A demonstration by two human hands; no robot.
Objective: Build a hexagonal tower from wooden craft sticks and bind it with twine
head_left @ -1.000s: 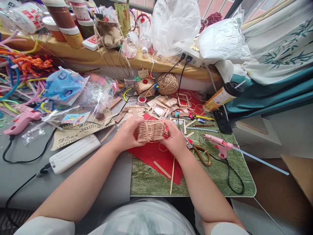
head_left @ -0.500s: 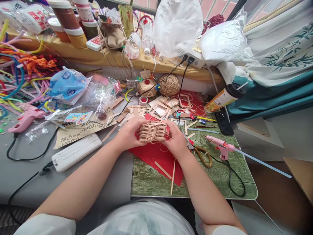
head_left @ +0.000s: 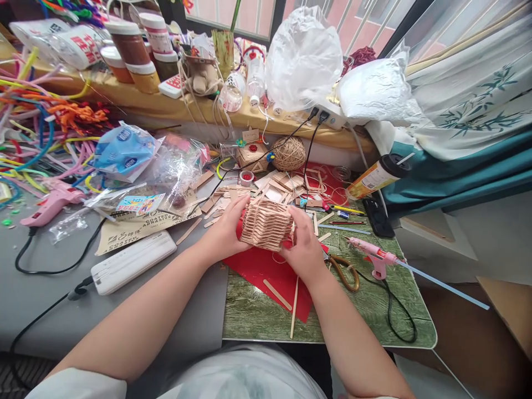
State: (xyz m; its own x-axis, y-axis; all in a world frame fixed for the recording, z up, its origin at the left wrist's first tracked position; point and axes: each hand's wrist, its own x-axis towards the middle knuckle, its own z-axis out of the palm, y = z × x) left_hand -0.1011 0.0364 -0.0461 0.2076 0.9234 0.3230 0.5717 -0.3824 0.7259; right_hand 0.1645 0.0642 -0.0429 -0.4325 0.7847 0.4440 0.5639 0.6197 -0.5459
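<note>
1 stick block (head_left: pixel 267 226) btwn fingers (head_left: pixel 303 221), turned vs. prev.

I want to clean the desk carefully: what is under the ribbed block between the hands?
Past the near edge of the ribbed block, a red sheet shows; whatever lies directly underneath is covered.
</note>
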